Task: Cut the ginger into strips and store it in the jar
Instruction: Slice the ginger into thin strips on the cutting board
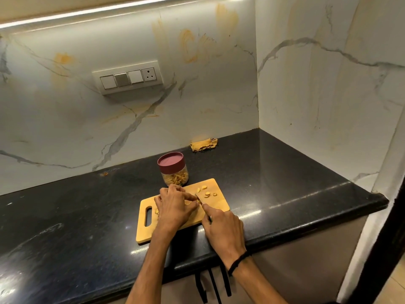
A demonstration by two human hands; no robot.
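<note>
A wooden cutting board lies on the black counter. My left hand presses a piece of ginger down on the board, fingertips curled over it. My right hand grips a knife, whose blade meets the board right beside my left fingertips. Several ginger slices lie loose on the board's far right part. Just behind the board stands a clear jar with a maroon lid on it and ginger strips inside.
A folded yellow cloth lies by the marble backsplash. The black counter ends at a side wall on the right and at a rounded front edge. A switch panel is on the wall.
</note>
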